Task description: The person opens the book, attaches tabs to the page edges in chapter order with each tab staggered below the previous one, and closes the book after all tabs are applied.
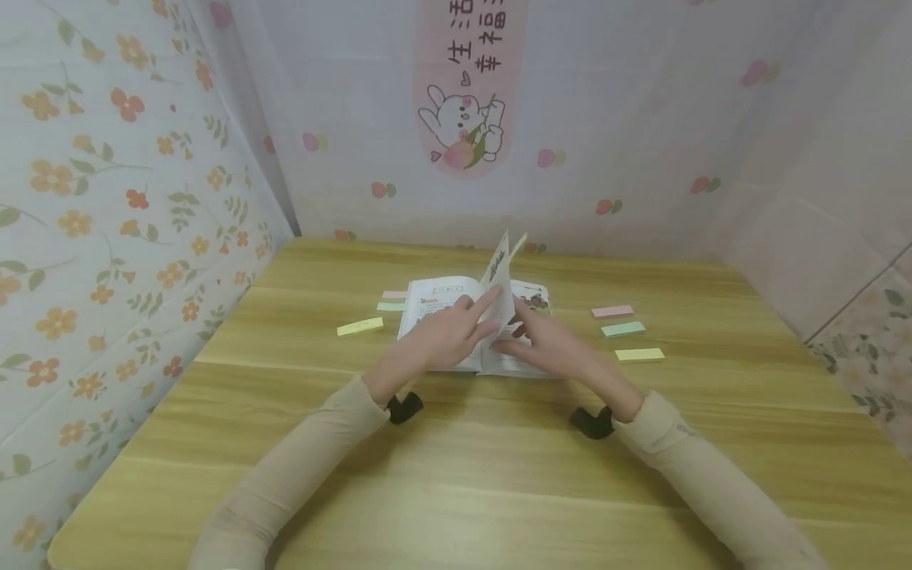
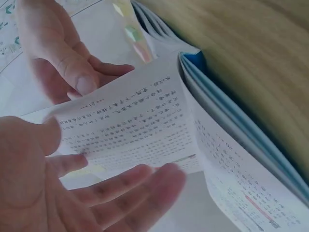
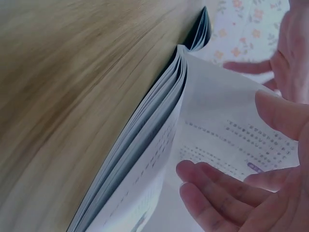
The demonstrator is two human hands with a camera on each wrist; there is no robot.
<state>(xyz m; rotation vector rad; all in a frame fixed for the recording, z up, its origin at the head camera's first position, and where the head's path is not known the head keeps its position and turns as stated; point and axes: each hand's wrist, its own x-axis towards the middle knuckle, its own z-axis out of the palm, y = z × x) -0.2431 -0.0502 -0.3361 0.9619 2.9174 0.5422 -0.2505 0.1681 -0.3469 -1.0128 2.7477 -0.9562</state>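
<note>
An open book (image 1: 442,286) lies on the table, and one page (image 1: 501,273) stands upright between the two hands. My left hand (image 1: 450,331) is on the page's left side, fingers extended beside its printed face (image 2: 130,116). My right hand (image 1: 552,342) is on the other side, thumb near the page's outer edge and fingers spread loosely in the right wrist view. Neither hand is curled round the page. A yellow tab (image 1: 519,242) sticks out past its top edge. Pink (image 1: 395,294) and green (image 1: 391,306) tabs project from the book's left side.
A yellow strip (image 1: 359,326) lies left of the book. To its right lie pink (image 1: 612,312), green (image 1: 623,329) and yellow (image 1: 639,355) strips on the wooden table (image 1: 456,475). Behind hangs a patterned cloth (image 1: 606,119); a floral one (image 1: 107,237) covers the left side.
</note>
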